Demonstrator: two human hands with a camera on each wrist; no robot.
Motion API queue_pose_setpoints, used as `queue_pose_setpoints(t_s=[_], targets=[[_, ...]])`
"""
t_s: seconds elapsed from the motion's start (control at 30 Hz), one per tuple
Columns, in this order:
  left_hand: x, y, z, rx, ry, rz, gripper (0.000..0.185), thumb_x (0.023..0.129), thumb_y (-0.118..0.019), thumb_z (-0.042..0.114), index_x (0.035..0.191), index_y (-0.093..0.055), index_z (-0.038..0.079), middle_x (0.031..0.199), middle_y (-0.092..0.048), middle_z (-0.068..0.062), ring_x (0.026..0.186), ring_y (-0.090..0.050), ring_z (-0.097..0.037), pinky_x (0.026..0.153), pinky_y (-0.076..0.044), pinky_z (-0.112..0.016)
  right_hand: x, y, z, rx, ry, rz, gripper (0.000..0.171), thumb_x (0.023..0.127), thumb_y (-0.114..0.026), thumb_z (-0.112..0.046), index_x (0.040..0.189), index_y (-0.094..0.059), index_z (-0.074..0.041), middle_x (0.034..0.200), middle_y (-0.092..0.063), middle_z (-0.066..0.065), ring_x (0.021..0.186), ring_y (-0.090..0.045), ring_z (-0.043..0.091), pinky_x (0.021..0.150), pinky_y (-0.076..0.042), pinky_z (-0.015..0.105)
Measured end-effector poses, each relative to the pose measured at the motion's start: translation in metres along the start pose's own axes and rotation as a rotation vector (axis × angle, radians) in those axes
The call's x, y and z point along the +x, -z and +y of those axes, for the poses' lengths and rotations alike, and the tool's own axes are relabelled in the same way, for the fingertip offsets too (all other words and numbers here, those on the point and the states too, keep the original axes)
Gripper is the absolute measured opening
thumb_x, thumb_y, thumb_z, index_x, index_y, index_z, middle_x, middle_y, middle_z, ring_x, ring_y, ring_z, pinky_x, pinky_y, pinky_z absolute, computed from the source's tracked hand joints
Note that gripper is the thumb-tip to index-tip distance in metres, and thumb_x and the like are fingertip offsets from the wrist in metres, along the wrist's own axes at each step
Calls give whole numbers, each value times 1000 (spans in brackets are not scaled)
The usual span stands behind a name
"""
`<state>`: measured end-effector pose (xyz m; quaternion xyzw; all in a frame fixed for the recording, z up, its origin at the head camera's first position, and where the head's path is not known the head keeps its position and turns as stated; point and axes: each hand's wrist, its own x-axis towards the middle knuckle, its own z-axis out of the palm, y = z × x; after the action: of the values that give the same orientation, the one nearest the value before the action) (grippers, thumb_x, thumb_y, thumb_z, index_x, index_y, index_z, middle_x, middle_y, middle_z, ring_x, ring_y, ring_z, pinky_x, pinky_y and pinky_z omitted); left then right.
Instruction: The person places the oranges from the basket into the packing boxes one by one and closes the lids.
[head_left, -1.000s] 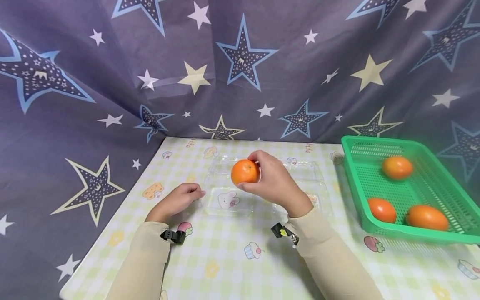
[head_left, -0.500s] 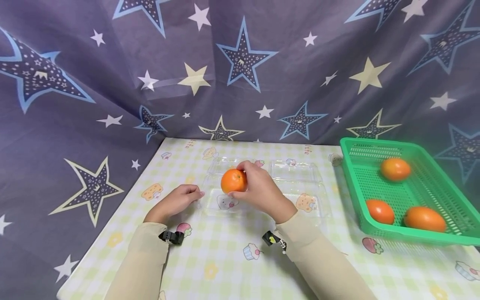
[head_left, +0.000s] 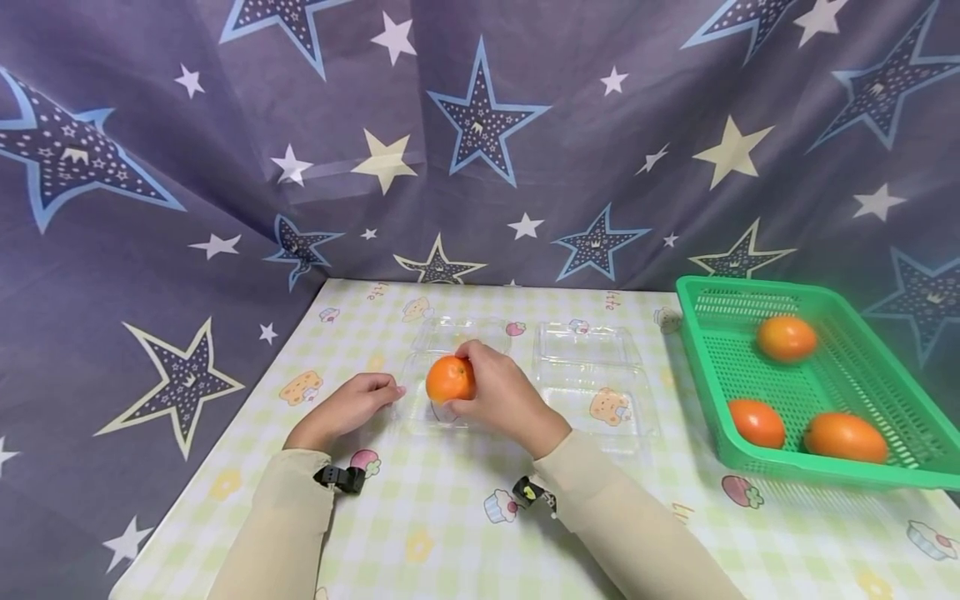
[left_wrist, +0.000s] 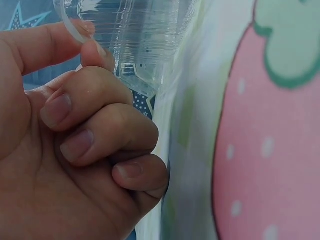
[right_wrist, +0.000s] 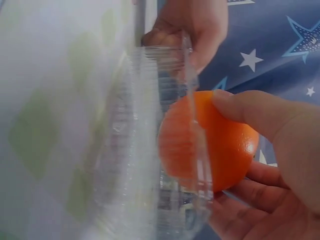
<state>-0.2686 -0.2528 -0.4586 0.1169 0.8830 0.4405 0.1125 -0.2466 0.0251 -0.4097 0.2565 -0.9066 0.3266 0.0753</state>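
My right hand [head_left: 502, 400] grips an orange [head_left: 448, 379] between thumb and fingers, over the left of two clear plastic boxes [head_left: 412, 408]. In the right wrist view the lower part of the orange [right_wrist: 180, 140] shows through the box's ribbed wall [right_wrist: 172, 75], below the rim, while the upper part stands above it. At the box's left side, my left hand [head_left: 348, 408] pinches its rim. The left wrist view shows thumb and forefinger at the edge of the ribbed box [left_wrist: 145, 35], the other fingers [left_wrist: 115, 130] curled into the palm.
A second clear plastic box [head_left: 592, 375] lies just to the right. Further right stands a green basket [head_left: 813, 387] holding three orange fruits [head_left: 787, 339]. A star-patterned curtain [head_left: 480, 200] hangs behind and left of the checked tablecloth [head_left: 420, 500].
My right hand has carried the orange left and downward toward the left box, uncovering the right box. My left hand has stayed at the box's edge.
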Motion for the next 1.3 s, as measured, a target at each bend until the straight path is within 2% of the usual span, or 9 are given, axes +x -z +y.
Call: queue_pose_setpoints(t_s=[0.23, 0.53, 0.7, 0.93, 1.1, 1.3], targets=[[1, 0, -1, -14, -21, -2, 40, 105, -60, 32, 80, -52, 2, 68, -40, 0, 61, -37, -14, 61, -32, -30, 0, -11, 1, 20, -11, -8, 68, 75, -94, -33, 128, -56, -12, 118, -69, 3, 100, -66, 18, 94, -55, 36], [-2, -1, -1, -37, 9, -28, 43, 105, -58, 37, 78, -50, 5, 67, -39, 1, 62, -38, -15, 63, -33, -29, -2, -21, 2, -10, 2, -40, 68, 77, -93, -36, 129, -57, -12, 119, -69, 3, 101, -66, 17, 94, -55, 36], [-2, 0, 0, -27, 1, -36, 45, 106, -57, 38, 77, -49, 5, 65, -38, 2, 59, -35, -13, 62, -33, -29, -3, -24, 3, -10, 11, -32, 66, 78, -93, -35, 129, -58, -12, 118, -70, 3, 100, -66, 17, 93, -55, 35], [-2, 1, 0, -22, 5, -49, 46, 106, -56, 39, 77, -49, 3, 65, -38, 1, 59, -35, -14, 62, -32, -29, -1, -29, 6, 3, 15, -23, 64, 78, -92, -32, 128, -59, -10, 121, -69, 4, 104, -66, 18, 97, -54, 34], [-2, 1, -1, -26, 23, -50, 47, 106, -56, 41, 77, -50, 5, 65, -39, 1, 59, -36, -15, 63, -33, -28, -2, -31, 7, -9, 25, -13, 63, 80, -91, -35, 131, -62, -13, 126, -61, 6, 109, -63, 21, 101, -52, 37], [-1, 1, -2, -34, 17, -52, 47, 106, -57, 40, 77, -51, 3, 65, -40, 1, 60, -37, -15, 62, -33, -28, -5, -32, 8, -36, 37, 1, 63, 81, -89, -40, 135, -64, -20, 119, -57, 6, 98, -59, 18, 92, -53, 37]])
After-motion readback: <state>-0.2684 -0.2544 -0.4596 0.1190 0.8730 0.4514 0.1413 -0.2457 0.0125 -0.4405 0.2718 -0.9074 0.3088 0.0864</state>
